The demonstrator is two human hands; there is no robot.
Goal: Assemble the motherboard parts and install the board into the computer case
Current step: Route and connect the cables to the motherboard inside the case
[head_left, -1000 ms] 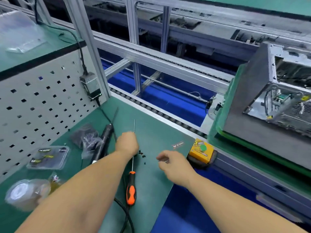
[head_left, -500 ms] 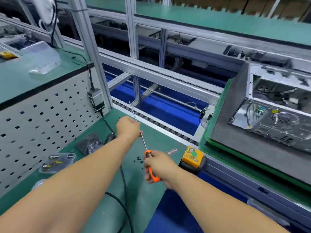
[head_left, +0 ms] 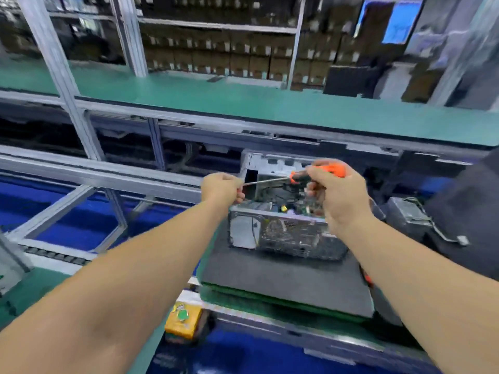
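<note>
Far left is just the aluminium frame post point(head_left: 58, 74) and the blue floor under the conveyor rails point(head_left: 108, 174). Down low there's a yellow button box point(head_left: 183, 322) with a green button on top, sitting at the edge of the green bench.

Moving in, the left hand point(head_left: 222, 187) is curled into a loose fist and pinching the tip end of the screwdriver point(head_left: 291, 178). The shaft runs nearly level, out to the right, up in the air over the computer case point(head_left: 286, 233). Can't tell whether there's a screw on the tip, it's all blurry there.

The right hand point(head_left: 337, 195) is wrapped around the orange-and-black handle, fingers closed on it, orange end poking out past the thumb.

The case itself sits open on a dark grey pad point(head_left: 283, 276) on a green pallet, right below both hands. You can see wires and a bit of circuit board inside. Just right of it lies a grey metal box point(head_left: 407, 217) with a cable trailing off.
</note>
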